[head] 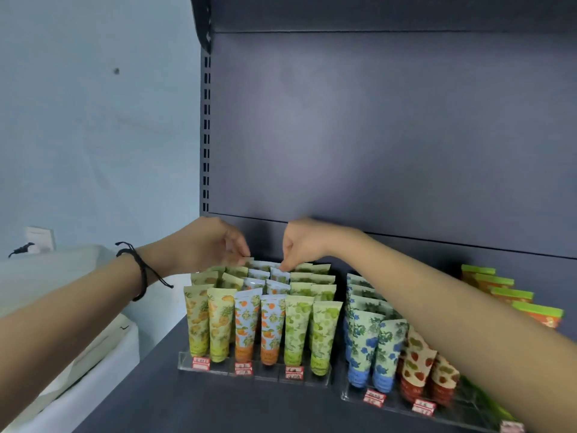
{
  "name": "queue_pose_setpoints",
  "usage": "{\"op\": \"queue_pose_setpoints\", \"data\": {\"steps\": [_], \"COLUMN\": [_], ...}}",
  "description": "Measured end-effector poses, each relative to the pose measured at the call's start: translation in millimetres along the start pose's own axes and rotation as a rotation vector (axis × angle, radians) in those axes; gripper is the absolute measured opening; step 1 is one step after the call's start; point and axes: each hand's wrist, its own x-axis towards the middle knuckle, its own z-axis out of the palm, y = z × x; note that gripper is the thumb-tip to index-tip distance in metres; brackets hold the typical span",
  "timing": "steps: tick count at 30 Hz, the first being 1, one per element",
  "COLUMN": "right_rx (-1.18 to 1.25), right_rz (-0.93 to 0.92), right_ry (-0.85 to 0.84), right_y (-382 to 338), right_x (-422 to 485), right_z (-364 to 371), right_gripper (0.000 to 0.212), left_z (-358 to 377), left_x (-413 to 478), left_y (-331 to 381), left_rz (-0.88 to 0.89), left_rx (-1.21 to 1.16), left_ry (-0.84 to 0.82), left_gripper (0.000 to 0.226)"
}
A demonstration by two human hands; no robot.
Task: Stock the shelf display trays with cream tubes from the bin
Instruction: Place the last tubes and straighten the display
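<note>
The tubes (260, 326) stand cap-down in rows in the clear tray (253, 375) on the shelf (218, 401). Your right hand (301, 243) is pinching a back-row tube's top; your left hand (207, 245) has fingers curled at the back row, grip unclear.

Both hands (256, 248) at back-row cream tubes (278, 273)

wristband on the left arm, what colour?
Black. The wristband is a thin cord with loose ends, seen in the head view.
</note>
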Motion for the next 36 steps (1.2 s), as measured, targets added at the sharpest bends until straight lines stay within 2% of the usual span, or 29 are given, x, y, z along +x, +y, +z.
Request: {"op": "queue_pose_setpoints", "data": {"steps": [5, 20, 25, 28, 32, 36], "right_rx": [0.027, -0.069, -0.027, 0.060, 0.111, 0.108], "right_rz": [-0.018, -0.047, -0.034, 0.009, 0.061, 0.058], "right_ry": [-0.035, -0.063, -0.076, -0.026, 0.097, 0.069], "right_y": [-5, -15, -13, -8, 9, 13], "right_x": [4, 0, 3, 6, 12, 17], "right_z": [2, -5, -4, -13, -17, -5], "right_gripper": [0.026, 0.019, 0.027, 0.031, 0.014, 0.022], "left_z": [15, 18, 19, 18, 16, 18], "left_x": [21, 27, 25, 25, 27, 32], "left_y": [16, 25, 24, 23, 19, 16], "left_rz": [0.017, -0.035, -0.048, -0.069, -0.077, -0.091], "left_rx": [0.034, 0.085, 0.128, 0.124, 0.142, 0.117], "left_ry": [-0.040, -0.094, -0.103, -0.093, -0.024, 0.002], "left_gripper": [0.017, 0.014, 0.017, 0.020, 0.022, 0.022]}}
